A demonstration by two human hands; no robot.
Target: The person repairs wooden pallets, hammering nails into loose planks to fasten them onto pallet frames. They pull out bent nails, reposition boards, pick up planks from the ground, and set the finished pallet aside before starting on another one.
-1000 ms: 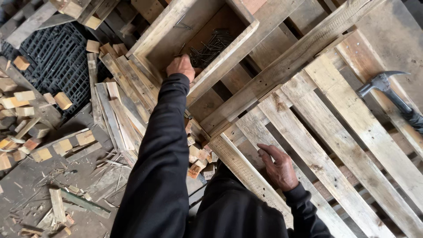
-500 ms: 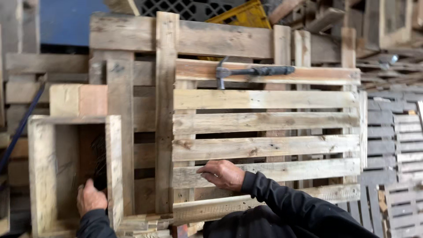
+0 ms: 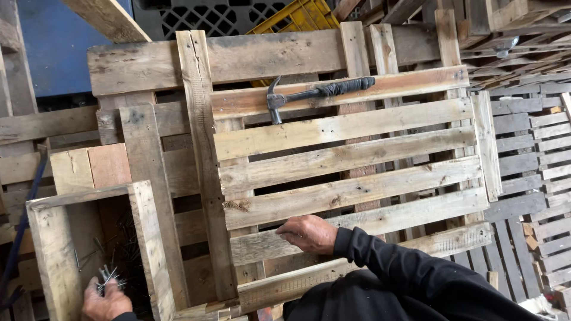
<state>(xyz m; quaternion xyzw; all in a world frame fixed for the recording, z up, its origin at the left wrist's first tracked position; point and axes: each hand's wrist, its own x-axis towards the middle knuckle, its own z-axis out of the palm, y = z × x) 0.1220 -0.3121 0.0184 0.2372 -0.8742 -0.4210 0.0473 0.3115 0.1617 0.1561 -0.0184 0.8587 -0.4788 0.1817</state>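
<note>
We see the left hand point(image 3: 106, 303) inside an open wooden box point(image 3: 56, 249), fingers clenched around a bunch of nails point(image 3: 109, 276); more nails lie loose in the box. The right hand point(image 3: 309, 233) rests on a pallet point(image 3: 351, 172), fingers curled over a slat. A hammer point(image 3: 315, 92) lies on the pallet's top slat.

One head-worn camera looks steeply down from close above the person — the pallet point(image 3: 351, 172) fills the middle, the crate point(image 3: 89, 238) sits low left, both hands at the bottom edge — with no second view.
</note>
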